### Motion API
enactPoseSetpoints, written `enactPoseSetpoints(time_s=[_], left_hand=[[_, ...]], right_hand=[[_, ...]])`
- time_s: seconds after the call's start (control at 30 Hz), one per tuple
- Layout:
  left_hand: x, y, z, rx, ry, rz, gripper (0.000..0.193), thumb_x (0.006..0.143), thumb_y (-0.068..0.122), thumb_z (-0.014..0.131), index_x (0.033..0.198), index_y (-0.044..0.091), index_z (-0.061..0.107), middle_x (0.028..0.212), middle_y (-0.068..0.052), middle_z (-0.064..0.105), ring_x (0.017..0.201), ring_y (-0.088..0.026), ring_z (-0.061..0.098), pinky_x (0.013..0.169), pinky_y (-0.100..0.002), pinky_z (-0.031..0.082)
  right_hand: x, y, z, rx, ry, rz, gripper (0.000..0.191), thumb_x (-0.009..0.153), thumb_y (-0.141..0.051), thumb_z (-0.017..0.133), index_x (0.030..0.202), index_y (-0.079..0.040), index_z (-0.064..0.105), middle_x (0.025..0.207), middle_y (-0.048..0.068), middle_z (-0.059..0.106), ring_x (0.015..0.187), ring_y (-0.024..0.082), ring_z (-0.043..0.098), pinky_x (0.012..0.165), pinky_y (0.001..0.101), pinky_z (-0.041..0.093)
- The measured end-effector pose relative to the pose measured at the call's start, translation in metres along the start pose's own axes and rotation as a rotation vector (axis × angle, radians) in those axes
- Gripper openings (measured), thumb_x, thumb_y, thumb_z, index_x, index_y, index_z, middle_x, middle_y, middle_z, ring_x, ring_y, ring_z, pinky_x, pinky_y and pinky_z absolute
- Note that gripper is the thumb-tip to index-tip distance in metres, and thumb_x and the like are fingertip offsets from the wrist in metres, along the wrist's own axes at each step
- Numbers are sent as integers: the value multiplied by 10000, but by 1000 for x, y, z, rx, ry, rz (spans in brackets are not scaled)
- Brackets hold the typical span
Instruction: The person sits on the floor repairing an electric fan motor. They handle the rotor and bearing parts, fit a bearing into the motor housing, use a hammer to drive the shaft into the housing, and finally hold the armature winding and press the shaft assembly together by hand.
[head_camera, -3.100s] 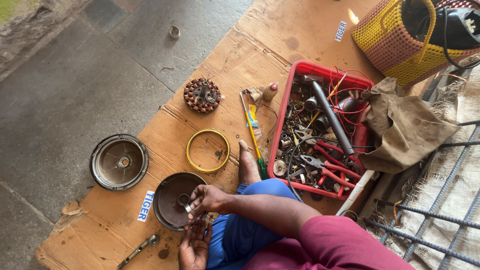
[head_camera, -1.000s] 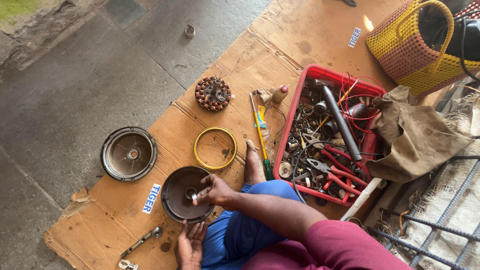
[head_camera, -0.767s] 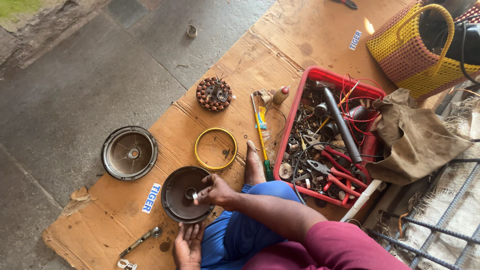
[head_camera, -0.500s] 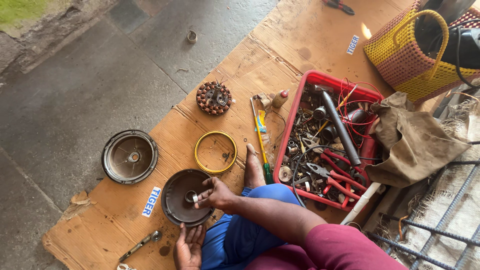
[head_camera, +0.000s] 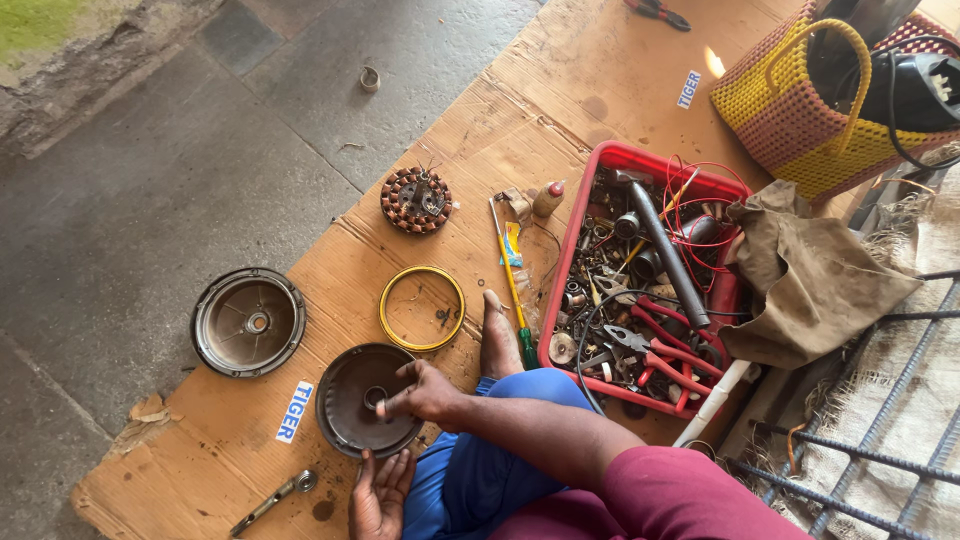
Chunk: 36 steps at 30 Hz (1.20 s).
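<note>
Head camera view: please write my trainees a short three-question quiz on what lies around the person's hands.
1. True or false: the yellow ring lies on the cardboard.
2. The right hand touches: A) the dark round cover, B) a paint tin, C) a car tyre?
3. Fill in: the left hand lies palm ____.
Key: 1 true; 2 A; 3 up.

Maroon sleeve (head_camera: 650, 495), blue trousers (head_camera: 480, 470), barefoot.
</note>
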<state>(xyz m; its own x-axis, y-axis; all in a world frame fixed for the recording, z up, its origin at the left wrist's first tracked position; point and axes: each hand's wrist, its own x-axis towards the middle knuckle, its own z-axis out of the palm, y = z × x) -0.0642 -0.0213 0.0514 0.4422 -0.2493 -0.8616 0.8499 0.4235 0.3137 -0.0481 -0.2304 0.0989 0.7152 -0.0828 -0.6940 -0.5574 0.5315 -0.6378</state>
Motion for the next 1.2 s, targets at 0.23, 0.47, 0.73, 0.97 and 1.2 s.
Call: enactPoseSetpoints(time_s=[0.23, 0.47, 0.73, 0.97, 1.2], left_hand=[[1, -3, -9, -75, 48, 49, 836, 909, 424, 703, 1512, -36, 352, 1530, -379, 354, 1326, -425, 529, 1077, -558, 497], [2, 3, -12, -187, 131, 211, 896, 919, 491, 697, 1600, 105, 262, 1664, -113, 252, 1512, -337, 311, 1059, -620, 479], [1, 4, -3, -177, 188, 268, 849, 908, 507, 693, 1593, 185, 309, 1660, -44, 283, 1534, -309, 260, 1032, -591, 513], [2, 1, 0, 28, 147, 210, 743, 946, 425, 680, 1517, 47, 391, 1526, -221, 416, 1311, -362, 545, 1013, -569, 552], [4, 1, -1, 48, 36, 67, 664, 974, 372, 635, 1459, -32, 430, 1420, -314, 502, 1229, -412, 597, 1025, -569, 540]], right_hand=[[-4, 0, 2, 28, 16, 45, 852, 780, -98, 885, 1426, 48, 348, 831, 129, 745, 746, 205, 720, 658, 317, 564], [-1, 3, 1, 45, 34, -54, 848, 759, -54, 889, 1416, 35, 361, 857, 102, 731, 779, 175, 721, 707, 308, 576], [-1, 4, -3, -55, 123, -31, 793, 794, -147, 936, 1396, 35, 454, 870, 127, 691, 722, 175, 666, 567, 291, 505], [-4, 2, -1, 9, 43, -24, 836, 776, -152, 901, 1406, 18, 378, 845, 125, 723, 720, 182, 685, 585, 294, 511], [-5, 2, 1, 5, 67, -30, 837, 762, -158, 901, 1395, 35, 389, 820, 95, 734, 715, 168, 707, 608, 289, 539]])
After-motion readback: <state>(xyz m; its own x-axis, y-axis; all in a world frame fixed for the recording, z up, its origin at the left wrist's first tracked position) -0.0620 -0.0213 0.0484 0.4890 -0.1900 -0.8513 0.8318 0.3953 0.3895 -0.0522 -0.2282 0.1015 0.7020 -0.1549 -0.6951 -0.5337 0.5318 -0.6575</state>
